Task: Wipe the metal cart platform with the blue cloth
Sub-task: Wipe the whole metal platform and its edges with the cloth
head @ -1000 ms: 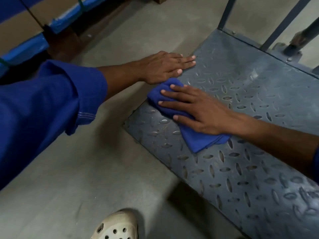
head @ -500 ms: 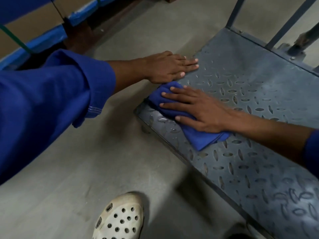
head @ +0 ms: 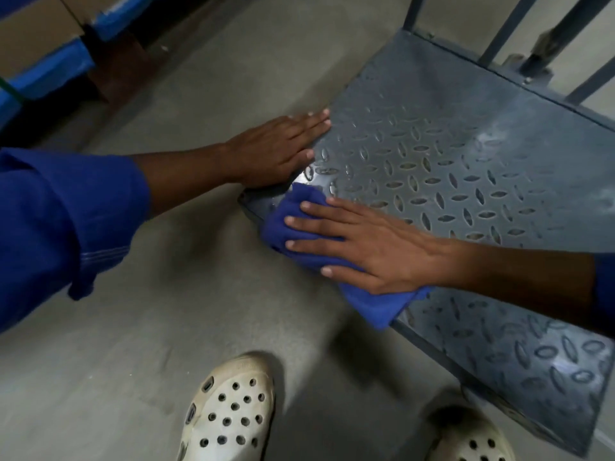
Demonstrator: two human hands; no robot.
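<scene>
The grey metal cart platform (head: pixel 449 154) with a raised tread pattern fills the right half of the view, low over the floor. A folded blue cloth (head: pixel 296 224) lies at the platform's near left corner and hangs a little over its front edge. My right hand (head: pixel 369 244) presses flat on the cloth with straight, spread fingers. My left hand (head: pixel 276 148) rests flat on the platform's left edge just beyond the cloth, fingers straight and together.
Grey concrete floor (head: pixel 166 327) spreads to the left and front. My two white perforated clogs (head: pixel 229 410) stand just before the platform. Cart handle bars (head: pixel 499 38) rise at the far end. Blue-banded cartons (head: pixel 50 61) sit at the upper left.
My right hand has slid the cloth toward me along the platform's left side to the near corner, so the cloth now overhangs the front edge. My left hand stays on the left edge.
</scene>
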